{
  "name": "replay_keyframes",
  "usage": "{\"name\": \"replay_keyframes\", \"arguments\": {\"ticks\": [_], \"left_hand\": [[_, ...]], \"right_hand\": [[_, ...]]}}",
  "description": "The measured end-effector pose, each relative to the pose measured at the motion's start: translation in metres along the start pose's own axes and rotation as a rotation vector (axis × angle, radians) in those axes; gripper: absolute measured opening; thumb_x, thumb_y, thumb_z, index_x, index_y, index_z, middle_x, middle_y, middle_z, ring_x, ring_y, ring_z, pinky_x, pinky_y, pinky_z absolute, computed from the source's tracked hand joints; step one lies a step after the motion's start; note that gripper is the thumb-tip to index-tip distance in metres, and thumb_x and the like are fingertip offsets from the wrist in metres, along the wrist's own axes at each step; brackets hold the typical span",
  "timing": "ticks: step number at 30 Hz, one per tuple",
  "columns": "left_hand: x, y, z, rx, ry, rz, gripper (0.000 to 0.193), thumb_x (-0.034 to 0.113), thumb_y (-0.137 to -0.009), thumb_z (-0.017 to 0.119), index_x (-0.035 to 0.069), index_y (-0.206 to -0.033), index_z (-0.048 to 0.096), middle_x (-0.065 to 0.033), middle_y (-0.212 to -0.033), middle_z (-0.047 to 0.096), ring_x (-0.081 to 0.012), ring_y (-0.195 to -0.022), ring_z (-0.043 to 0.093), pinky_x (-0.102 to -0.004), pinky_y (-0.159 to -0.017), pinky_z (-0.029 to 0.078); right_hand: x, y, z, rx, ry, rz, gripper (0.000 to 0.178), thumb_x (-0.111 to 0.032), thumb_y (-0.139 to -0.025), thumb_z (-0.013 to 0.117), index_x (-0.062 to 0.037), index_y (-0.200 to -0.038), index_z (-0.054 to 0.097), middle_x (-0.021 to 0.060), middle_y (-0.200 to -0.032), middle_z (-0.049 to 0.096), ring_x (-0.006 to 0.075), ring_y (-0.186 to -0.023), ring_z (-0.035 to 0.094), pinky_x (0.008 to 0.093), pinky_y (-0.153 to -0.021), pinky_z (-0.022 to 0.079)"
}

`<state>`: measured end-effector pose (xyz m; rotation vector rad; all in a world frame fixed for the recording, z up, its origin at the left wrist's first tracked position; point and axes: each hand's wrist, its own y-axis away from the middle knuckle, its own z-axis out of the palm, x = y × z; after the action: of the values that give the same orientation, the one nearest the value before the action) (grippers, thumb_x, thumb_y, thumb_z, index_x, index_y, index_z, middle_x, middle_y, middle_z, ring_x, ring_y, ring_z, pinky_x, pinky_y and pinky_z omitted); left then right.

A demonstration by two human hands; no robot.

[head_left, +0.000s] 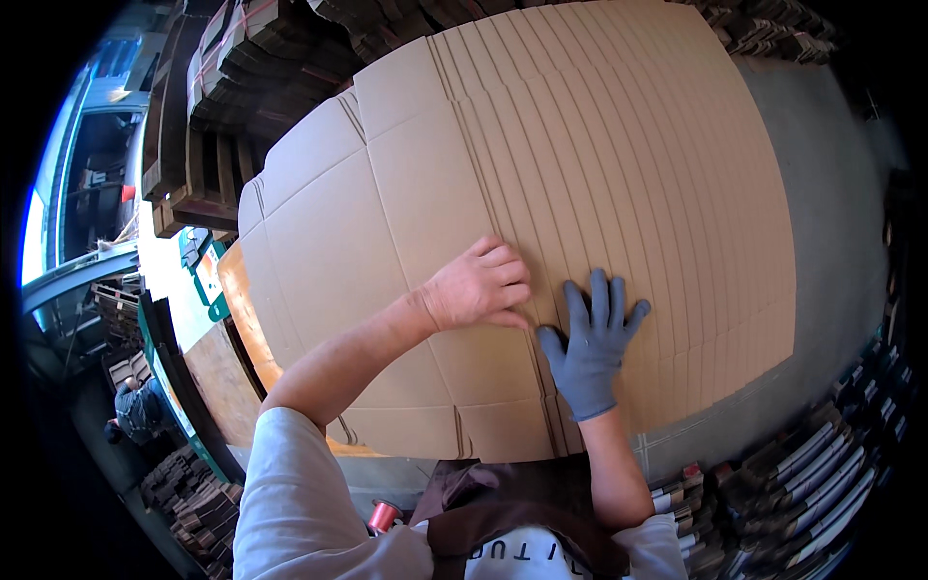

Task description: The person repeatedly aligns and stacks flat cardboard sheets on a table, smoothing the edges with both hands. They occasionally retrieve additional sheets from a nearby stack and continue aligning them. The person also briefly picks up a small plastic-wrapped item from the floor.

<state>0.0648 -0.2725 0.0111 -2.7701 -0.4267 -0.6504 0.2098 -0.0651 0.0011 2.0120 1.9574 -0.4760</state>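
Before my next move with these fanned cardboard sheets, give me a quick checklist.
1. Cardboard sheets fanned: ok, edges stepped toward the right.
2. Right hand flat on the sheets: ok, fingers spread.
3. Right hand gloved: ok, in grey.
4. Left hand gloved: not ok, bare.
5. Left hand gripping just one sheet: cannot tell, fingers curled near an edge.

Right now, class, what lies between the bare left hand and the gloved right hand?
In the head view, only a narrow strip of overlapping cardboard sheets shows between the left hand and the right hand.
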Motion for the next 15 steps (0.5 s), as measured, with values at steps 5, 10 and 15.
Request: {"name": "replay_keyframes", "arguments": {"ticks": [5,10,15], "left_hand": [[0.0000,0.0031,-0.0002,0.008,0.005,-0.001,0.041,0.047,-0.077,0.081,0.015,-0.091,0.060,-0.0007,-0.102,0.059,-0.0247,-0.101,0.057,-0.0436,-0.098,0.046],[0.0013,0.0047,-0.0006,0.004,0.012,-0.008,0.041,0.048,-0.077,0.081,0.015,-0.092,0.061,-0.0009,-0.102,0.059,-0.0250,-0.102,0.056,-0.0438,-0.098,0.045],[-0.0009,0.0052,-0.0011,-0.008,0.009,-0.009,0.041,0.047,-0.077,0.081,0.015,-0.091,0.061,-0.0010,-0.101,0.059,-0.0250,-0.102,0.056,-0.0438,-0.098,0.045]], "right_hand": [[0.0004,-0.0011,0.0006,0.031,-0.003,-0.014,0.072,-0.040,-0.078,0.080,-0.0149,-0.141,0.055,0.0200,-0.156,0.042,0.0460,-0.145,0.035,0.0793,-0.113,0.015],[0.0007,0.0006,0.0017,0.052,-0.011,-0.023,0.073,-0.040,-0.077,0.081,-0.0146,-0.141,0.055,0.0203,-0.155,0.042,0.0463,-0.144,0.036,0.0797,-0.112,0.016],[-0.0001,-0.0027,0.0009,0.055,0.001,-0.018,0.073,-0.040,-0.077,0.080,-0.0144,-0.141,0.056,0.0200,-0.155,0.043,0.0462,-0.143,0.037,0.0798,-0.111,0.017]]}}
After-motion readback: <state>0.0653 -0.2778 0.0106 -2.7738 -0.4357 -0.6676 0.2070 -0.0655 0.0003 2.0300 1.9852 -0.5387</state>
